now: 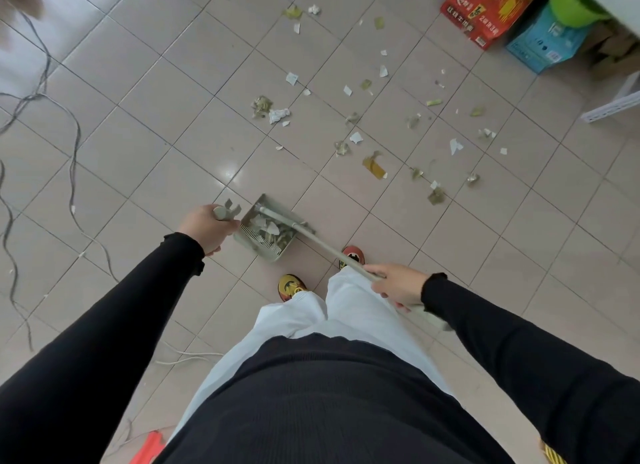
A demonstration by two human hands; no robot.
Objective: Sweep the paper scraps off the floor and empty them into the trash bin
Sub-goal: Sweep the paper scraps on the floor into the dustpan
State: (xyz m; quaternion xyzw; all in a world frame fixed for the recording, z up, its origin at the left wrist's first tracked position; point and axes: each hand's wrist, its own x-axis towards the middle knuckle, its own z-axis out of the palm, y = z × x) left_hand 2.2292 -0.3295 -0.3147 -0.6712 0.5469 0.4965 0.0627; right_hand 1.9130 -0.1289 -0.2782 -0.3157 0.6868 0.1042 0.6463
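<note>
The sweeping step is in hand and is judged only partly done. A pale grey-green plastic dustpan (272, 255) with a comb-toothed edge is stood on the glossy beige tiled floor (173, 117). Its upright handle is gripped by the left hand (204, 226), fingers curled round the rounded top. A long, slim, pale broom handle (325, 247) is clasped by the right hand (398, 285) and is angled down into the dustpan; the broom head is not plainly made out. A small heap of torn white and olive paper scraps (268, 226) is lodged inside the dustpan. Many more loose scraps (356, 137), crumpled or flat, white, olive and mustard, are scattered well beyond the dustpan's far side and to its right; they look thin and light. The next move is judged to call for the broom to be lifted out and reached to those far scraps, with the dustpan brought nearer them. No trash bin can be identified with certainty; a bright green round plastic tub (571, 6) is seen far beyond the dustpan, beside a red printed cardboard box (485, 10). Grey cables (72, 134) are trailed over the tiles to the dustpan's left.
</note>
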